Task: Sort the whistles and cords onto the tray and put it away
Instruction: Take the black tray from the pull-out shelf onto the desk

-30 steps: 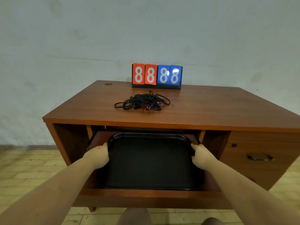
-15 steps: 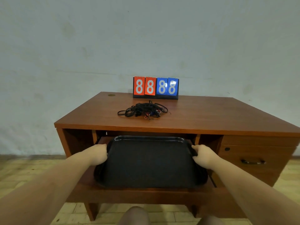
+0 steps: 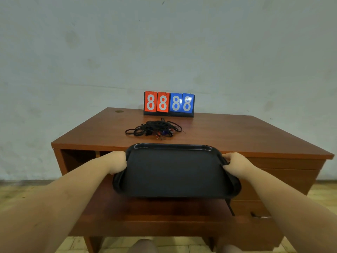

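Note:
An empty black tray hangs in the air above the pulled-out shelf of the wooden desk, its far rim level with the desktop's front edge. My left hand grips the tray's left rim and my right hand grips its right rim. A tangled heap of black cords with small whistles lies on the desktop just beyond the tray.
A red and blue flip scoreboard reading 88 88 stands at the desk's back edge against the wall. Drawers are on the desk's right side. A cable hole is at the back left corner.
Both hands have lifted the tray out of the pulled-out shelf, up to desktop height. The camera has pulled back and tilted up.

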